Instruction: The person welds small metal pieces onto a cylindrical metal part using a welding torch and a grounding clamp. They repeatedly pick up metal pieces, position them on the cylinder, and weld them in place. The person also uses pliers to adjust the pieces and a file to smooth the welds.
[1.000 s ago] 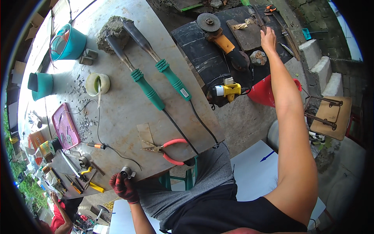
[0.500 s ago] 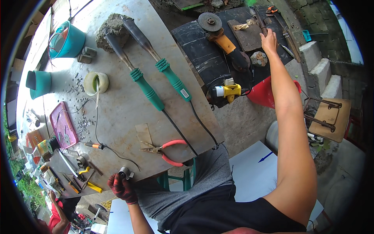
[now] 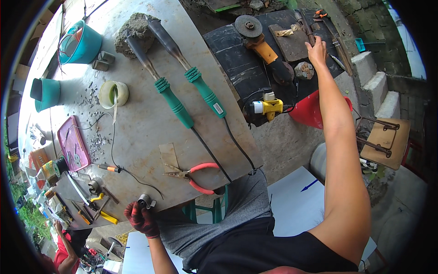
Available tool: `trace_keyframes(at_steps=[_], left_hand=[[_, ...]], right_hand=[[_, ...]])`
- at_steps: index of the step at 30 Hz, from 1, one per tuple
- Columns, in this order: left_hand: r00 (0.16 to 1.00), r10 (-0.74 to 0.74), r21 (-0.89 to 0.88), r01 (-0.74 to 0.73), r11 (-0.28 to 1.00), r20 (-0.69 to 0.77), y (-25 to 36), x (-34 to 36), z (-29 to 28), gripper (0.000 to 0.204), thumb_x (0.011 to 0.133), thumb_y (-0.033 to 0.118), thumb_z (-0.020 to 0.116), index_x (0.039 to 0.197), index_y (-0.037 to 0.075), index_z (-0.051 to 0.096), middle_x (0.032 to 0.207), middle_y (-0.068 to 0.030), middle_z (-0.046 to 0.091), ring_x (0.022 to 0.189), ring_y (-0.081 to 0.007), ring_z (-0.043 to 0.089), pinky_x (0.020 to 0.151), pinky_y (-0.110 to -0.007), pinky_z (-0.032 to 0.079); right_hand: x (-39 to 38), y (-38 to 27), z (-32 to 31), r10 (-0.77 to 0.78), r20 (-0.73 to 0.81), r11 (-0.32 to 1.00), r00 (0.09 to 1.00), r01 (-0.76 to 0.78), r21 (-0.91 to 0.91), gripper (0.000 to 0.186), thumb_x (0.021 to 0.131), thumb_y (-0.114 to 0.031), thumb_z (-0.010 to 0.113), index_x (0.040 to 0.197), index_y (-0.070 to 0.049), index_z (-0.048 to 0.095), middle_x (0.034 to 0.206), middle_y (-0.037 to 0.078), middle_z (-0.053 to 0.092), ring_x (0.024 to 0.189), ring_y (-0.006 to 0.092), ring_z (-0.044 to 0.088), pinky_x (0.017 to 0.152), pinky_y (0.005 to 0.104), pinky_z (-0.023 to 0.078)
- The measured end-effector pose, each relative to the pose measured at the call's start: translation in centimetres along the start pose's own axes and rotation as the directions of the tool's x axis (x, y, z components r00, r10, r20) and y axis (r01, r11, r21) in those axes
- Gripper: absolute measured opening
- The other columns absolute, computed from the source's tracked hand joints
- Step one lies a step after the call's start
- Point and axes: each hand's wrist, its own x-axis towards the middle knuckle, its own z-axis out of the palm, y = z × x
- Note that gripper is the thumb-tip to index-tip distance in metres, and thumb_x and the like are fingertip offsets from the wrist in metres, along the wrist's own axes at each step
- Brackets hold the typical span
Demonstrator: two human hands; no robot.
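My left hand, in a red and black glove, is closed at the table's near edge. Its fingertips hold a short grey metal cylinder with a small tab. Stretched far out to the right, my bare right hand has its thumb and fingers around the near end of a brown metal rod lying on the black bench. Beside that hand is a bundle of short rods. Pliers with red handles lie with jaws apart on the metal table, right of my left hand.
Two green-handled soldering irons with cables lie across the table. An angle grinder sits on the black bench, a red bucket below. Teal containers, a pink tray and hand tools fill the left. Another person is at lower left.
The view shifts slightly. My right hand's fingers look a little more spread at the rod's end, and the rod stays in place. My left hand keeps the cylinder at the table edge.
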Motion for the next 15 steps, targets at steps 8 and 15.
trace_keyframes(at_steps=[8,15], left_hand=[[1.000,0.015,0.047,-0.014,0.999,-0.022,2.0,0.6,0.0,0.033,0.091,-0.002,0.072,0.123,0.008,0.074,0.118,-0.0136,0.066,0.106,-0.0301,0.065,0.094,-0.043,0.054],[0.993,0.109,0.045,-0.107,0.993,-0.036,2.3,3.0,0.8,0.035,0.086,0.002,0.081,0.119,0.008,0.078,0.112,-0.0128,0.070,0.103,-0.0284,0.067,0.092,-0.039,0.055]], right_hand=[[-0.3,-1.3,-2.0,-0.201,-0.258,0.971,0.945,0.227,0.074,0.072,0.085,-0.049,0.084,0.139,-0.007,0.061,0.130,0.025,0.064,0.126,0.0436,0.058,0.107,0.0527,0.047],[-2.9,2.8,-8.1,-0.121,-0.263,0.841,0.957,0.239,0.484,0.053,0.094,-0.033,0.084,0.127,0.005,0.068,0.102,0.012,0.076,0.086,0.0157,0.072,0.077,0.0310,0.058]])
